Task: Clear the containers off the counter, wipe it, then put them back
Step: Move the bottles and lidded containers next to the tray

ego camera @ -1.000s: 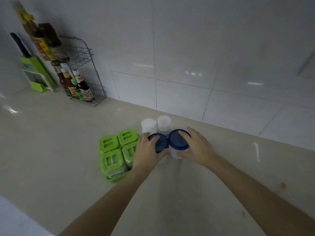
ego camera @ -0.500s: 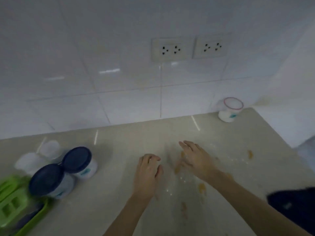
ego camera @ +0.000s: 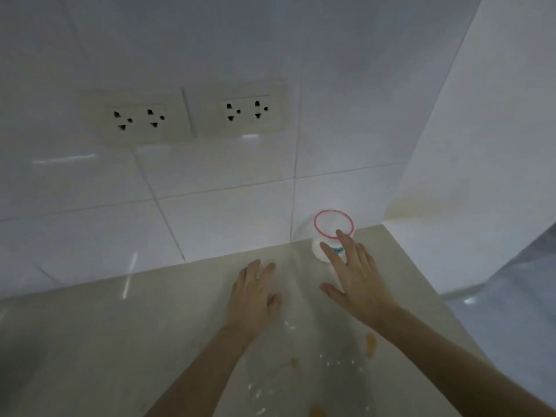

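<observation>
One view, head camera:
Container: white tub with red-rimmed lid (ego camera: 333,224), upright on the desk (ego camera: 90,326) in the back right corner, against the tiled wall (ego camera: 210,212).
Right hand (ego camera: 358,278): fingers spread wide, empty, tips overlapping the tub's front; contact unclear.
Left hand (ego camera: 255,293): fingers loosely curled, holding nothing.
Desk surface: orange smears (ego camera: 370,346), white specks.
Wall: two double sockets (ego camera: 135,117).

Dim, soft, slightly blurred view.
Streaks of glare lie on the wall tiles (ego camera: 90,182) and tabletop (ego camera: 75,326); straight lines bend near the edges.
</observation>
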